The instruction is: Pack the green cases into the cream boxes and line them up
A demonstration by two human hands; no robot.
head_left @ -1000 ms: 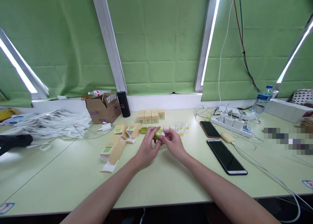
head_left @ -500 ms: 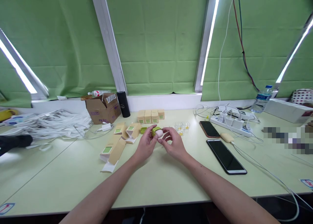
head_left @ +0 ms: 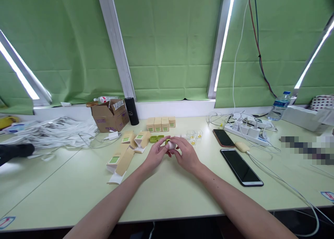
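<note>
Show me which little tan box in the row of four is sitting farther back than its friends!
The rightmost tan box. It's set back a bit, while the other three boxes line up closer to you.

single head view from the near side of the table [head_left: 182, 197], facing forward and down across it, close above its near edge

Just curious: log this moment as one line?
left hand: holding small white-and-green object; right hand: fingers on same object; nearby: green containers
</note>
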